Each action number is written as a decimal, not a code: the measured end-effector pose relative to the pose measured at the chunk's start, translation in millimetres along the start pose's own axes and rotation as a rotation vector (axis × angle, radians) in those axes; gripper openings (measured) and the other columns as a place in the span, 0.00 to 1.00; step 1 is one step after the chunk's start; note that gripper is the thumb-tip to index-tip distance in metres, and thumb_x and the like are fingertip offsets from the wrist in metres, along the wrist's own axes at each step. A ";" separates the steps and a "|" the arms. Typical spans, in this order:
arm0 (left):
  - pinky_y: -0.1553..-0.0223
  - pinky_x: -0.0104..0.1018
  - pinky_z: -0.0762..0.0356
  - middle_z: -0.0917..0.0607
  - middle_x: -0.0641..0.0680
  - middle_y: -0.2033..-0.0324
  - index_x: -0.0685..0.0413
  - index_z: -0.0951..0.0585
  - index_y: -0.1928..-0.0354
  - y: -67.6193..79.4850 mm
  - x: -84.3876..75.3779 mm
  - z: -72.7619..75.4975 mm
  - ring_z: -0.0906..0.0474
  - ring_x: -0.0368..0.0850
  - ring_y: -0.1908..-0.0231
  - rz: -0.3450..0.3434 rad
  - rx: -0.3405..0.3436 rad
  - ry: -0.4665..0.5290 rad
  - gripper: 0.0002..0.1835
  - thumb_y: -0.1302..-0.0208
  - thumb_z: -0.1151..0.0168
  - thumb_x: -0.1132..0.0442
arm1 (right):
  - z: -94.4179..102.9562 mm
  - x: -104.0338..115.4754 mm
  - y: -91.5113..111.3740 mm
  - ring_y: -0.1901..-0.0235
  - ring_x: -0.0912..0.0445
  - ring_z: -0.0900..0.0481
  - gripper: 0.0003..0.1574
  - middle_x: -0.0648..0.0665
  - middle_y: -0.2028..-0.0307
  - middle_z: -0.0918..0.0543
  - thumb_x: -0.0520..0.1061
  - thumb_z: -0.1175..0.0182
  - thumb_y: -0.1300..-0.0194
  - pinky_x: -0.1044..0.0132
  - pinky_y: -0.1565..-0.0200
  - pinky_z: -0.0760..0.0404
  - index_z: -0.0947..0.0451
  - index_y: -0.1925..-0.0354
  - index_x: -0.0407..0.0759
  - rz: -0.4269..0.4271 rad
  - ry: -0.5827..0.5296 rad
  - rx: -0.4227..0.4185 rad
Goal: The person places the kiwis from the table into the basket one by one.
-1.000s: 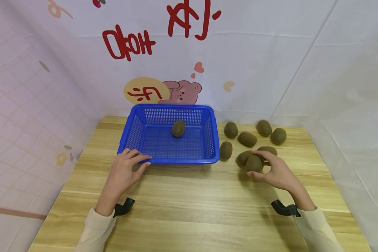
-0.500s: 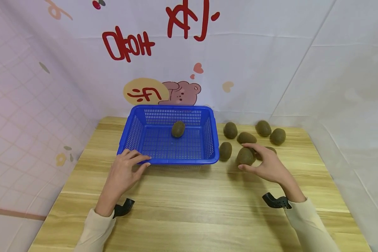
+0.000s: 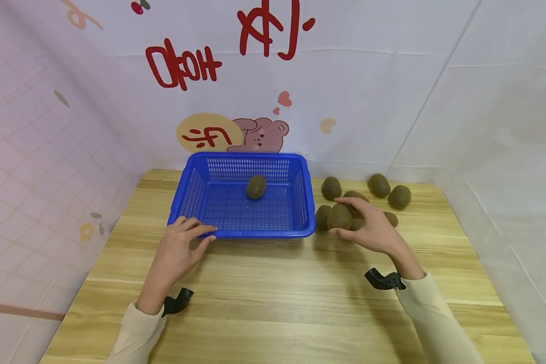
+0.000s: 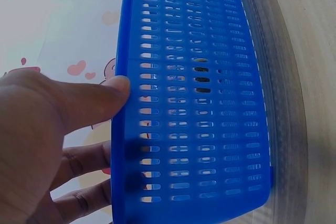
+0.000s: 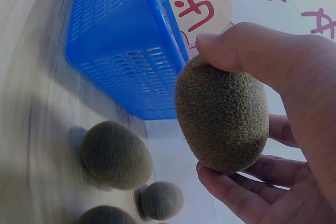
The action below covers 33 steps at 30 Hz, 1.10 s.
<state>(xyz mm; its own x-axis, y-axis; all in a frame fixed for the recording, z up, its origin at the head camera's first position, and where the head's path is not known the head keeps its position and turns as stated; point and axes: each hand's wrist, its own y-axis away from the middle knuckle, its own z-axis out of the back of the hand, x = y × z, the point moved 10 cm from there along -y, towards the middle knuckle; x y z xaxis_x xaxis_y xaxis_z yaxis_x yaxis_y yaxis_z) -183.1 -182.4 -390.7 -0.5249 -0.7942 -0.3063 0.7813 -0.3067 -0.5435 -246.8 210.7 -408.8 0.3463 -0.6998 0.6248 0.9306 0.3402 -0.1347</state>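
The right hand (image 3: 368, 227) is moving leftward across the surface (image 3: 273, 303) since the earlier frame, carrying one brown kiwifruit (image 3: 339, 217) closer to the blue basket (image 3: 241, 234); the left hand (image 3: 179, 247) is staying at the basket's near left corner.

Red lettering (image 3: 184, 65) is running across the white backdrop (image 3: 368, 101) in thick strokes, though I cannot tell its reading. Another red character is sitting inside a yellow oval (image 3: 186, 124), just beside a printed pink bear (image 3: 260, 136). The visible sides of the basket are showing slots and plain blue plastic.

The right hand is gripping the carried kiwifruit, its thumb pressing on one side and its fingers supporting the other, as the right wrist view is showing. That kiwifruit is sitting at the fingertips, on the side of the hand facing the basket and just outside the basket's right wall. In the head view it is partly covering a kiwifruit (image 3: 322, 216) that is resting just beside that wall. The left hand is pinching the basket rim, thumb outside and fingers reaching over, well apart from the carried kiwifruit.

Inside the basket, a single kiwifruit (image 3: 256, 187) is lying near the far wall, right of centre. More kiwifruit (image 3: 399, 197) are lying loosely around and beyond the right hand.
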 end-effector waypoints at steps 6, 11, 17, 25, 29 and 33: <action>0.62 0.44 0.28 0.13 0.51 0.69 0.50 0.08 0.61 -0.1 -0.3 -0.4 0.24 0.50 0.65 -0.004 -0.005 0.012 0.10 0.46 0.21 0.64 | -4.3 6.6 -10.0 0.43 0.52 0.16 0.47 0.51 0.36 0.20 0.63 0.22 0.46 0.50 0.41 0.18 0.27 0.32 0.58 0.000 -0.045 0.010; 0.62 0.44 0.28 0.13 0.51 0.69 0.51 0.08 0.60 1.3 0.5 -0.9 0.24 0.50 0.65 -0.008 -0.016 0.019 0.10 0.46 0.21 0.64 | -5.2 17.5 -19.3 0.40 0.50 0.18 0.48 0.47 0.35 0.20 0.63 0.23 0.45 0.51 0.40 0.18 0.27 0.31 0.54 0.029 -0.035 0.008; 0.63 0.44 0.28 0.13 0.52 0.69 0.51 0.08 0.60 1.4 1.2 -0.9 0.25 0.49 0.65 -0.013 -0.025 0.020 0.11 0.47 0.20 0.65 | -6.4 30.9 -32.7 0.40 0.48 0.19 0.49 0.45 0.35 0.20 0.62 0.22 0.45 0.50 0.40 0.18 0.27 0.31 0.50 0.047 -0.034 0.017; 0.64 0.43 0.28 0.13 0.52 0.70 0.52 0.08 0.61 1.5 -0.3 -1.2 0.24 0.50 0.66 -0.034 -0.035 0.023 0.11 0.48 0.20 0.65 | -13.3 43.5 -48.8 0.42 0.50 0.17 0.49 0.49 0.37 0.20 0.61 0.22 0.45 0.52 0.41 0.18 0.27 0.30 0.52 0.066 -0.055 0.023; 0.64 0.43 0.28 0.13 0.53 0.70 0.52 0.08 0.61 2.0 -0.7 -0.9 0.24 0.50 0.66 -0.035 -0.038 0.027 0.11 0.48 0.19 0.66 | -19.9 47.0 -58.7 0.40 0.50 0.19 0.49 0.49 0.36 0.21 0.62 0.22 0.45 0.52 0.39 0.19 0.28 0.30 0.52 0.058 -0.055 0.045; 0.64 0.43 0.28 0.13 0.53 0.70 0.52 0.08 0.61 2.8 -0.9 -1.0 0.25 0.50 0.66 -0.031 -0.038 0.028 0.11 0.48 0.20 0.66 | -26.2 53.4 -68.2 0.41 0.51 0.21 0.48 0.49 0.36 0.21 0.63 0.23 0.45 0.52 0.40 0.19 0.28 0.30 0.53 0.083 -0.033 0.057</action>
<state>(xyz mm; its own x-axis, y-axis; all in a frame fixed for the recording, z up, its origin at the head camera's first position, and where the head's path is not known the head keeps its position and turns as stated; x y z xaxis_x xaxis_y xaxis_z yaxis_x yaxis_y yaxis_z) -180.8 -181.9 -392.7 -0.5583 -0.7696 -0.3098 0.7513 -0.3105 -0.5824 -288.6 133.6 -386.3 0.4169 -0.6473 0.6381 0.8904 0.4321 -0.1433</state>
